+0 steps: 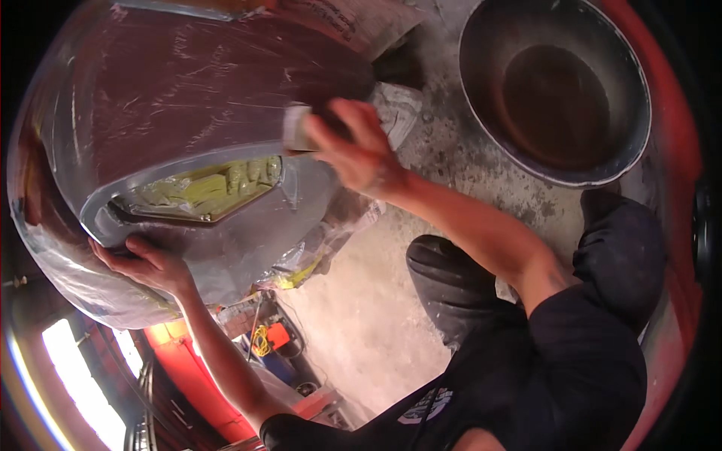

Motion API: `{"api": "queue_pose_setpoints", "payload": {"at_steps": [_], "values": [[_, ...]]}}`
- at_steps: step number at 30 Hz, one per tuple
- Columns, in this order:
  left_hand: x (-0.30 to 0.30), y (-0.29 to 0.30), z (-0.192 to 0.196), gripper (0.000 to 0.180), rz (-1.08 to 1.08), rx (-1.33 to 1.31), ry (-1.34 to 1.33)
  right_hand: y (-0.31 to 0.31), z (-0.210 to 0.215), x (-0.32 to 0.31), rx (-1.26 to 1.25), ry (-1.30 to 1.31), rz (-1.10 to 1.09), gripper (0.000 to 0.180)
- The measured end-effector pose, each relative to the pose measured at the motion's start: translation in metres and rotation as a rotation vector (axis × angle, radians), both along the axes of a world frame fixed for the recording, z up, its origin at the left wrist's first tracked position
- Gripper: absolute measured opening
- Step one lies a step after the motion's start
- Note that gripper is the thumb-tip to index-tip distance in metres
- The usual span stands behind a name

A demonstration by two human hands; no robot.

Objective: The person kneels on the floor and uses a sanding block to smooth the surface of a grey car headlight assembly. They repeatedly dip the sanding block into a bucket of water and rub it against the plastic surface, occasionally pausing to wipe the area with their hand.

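Here's the right arm (pixel 474 225), angling up and leftward from a bent elbow (pixel 547 274), the right hand (pixel 365 154) blurred, its fingers curled in a grip! And lower down, the left forearm (pixel 226 368) slants upward, left hand (pixel 154 267) spread, thumb (pixel 140 244) parted from fingers stretched leftward.

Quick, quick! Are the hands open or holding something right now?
Left hand: open, resting against the grey panel, nothing seen in it.
Right hand: closed on a pale block, blurred.
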State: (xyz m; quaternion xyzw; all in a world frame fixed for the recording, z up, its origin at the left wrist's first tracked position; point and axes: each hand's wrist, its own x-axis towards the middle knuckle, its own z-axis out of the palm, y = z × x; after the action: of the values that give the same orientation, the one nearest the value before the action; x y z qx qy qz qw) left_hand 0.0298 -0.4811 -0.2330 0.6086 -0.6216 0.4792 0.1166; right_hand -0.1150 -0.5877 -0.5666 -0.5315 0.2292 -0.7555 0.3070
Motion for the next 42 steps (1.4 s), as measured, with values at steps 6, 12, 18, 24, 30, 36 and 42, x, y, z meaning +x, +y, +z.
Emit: {"api": "queue_pose_setpoints", "payload": {"at_steps": [6,12,18,24,30,36,42], "values": [[0.002,0.013,0.0,0.071,0.083,-0.068,-0.046,-0.01,0.084,-0.024,0.039,-0.001,0.156,0.076],[0.004,0.001,0.0,0.069,0.014,-0.047,-0.1,0.002,0.008,-0.013,0.082,-0.05,0.072,0.072],[0.016,0.017,0.01,0.069,0.063,-0.115,-0.098,-0.036,0.127,-0.012,-0.051,-0.052,0.117,0.079],[0.004,-0.002,0.001,0.07,0.035,-0.07,-0.085,-0.013,0.013,0.012,0.182,-0.262,0.138,0.07],[0.01,0.018,0.003,0.068,0.113,-0.1,-0.068,0.01,0.025,0.009,0.539,-0.156,0.113,0.073],[0.001,0.003,-0.004,0.064,0.097,-0.178,0.09,-0.022,-0.006,0.02,0.617,-0.218,0.106,0.066],[0.008,0.009,0.004,0.071,0.11,-0.131,-0.054,0.034,0.028,0.018,0.57,-0.204,0.074,0.068]]}}
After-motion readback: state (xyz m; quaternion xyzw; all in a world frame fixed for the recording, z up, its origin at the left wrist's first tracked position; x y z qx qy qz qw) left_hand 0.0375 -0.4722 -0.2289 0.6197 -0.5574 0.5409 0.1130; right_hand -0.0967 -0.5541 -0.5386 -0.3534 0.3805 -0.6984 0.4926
